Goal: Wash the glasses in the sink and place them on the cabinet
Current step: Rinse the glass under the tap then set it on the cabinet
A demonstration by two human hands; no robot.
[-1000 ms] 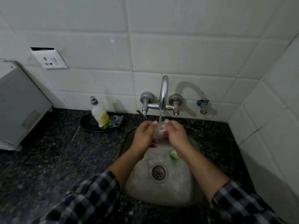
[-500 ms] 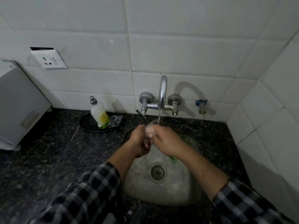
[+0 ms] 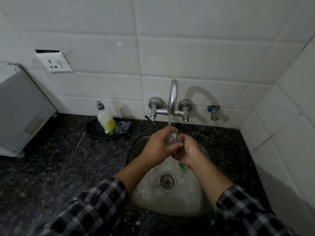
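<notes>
Head camera, looking down: my plaid sleeves [image 3: 95, 206] frame the near rim of the steel sink [image 3: 148, 200]. On the sink floor lies the drain [image 3: 167, 181], and just beyond it a small green object [image 3: 182, 166], partly hidden under my right wrist. Above the sink's far half, my left hand [image 3: 158, 147] and right hand [image 3: 187, 150] both curl around a clear glass [image 3: 172, 138], holding it under running water [image 3: 169, 120]. The tap [image 3: 173, 97] is on the wall behind the sink. Left of the sink's far corner, a soap bottle [image 3: 106, 120] stands in a black dish [image 3: 95, 131].
</notes>
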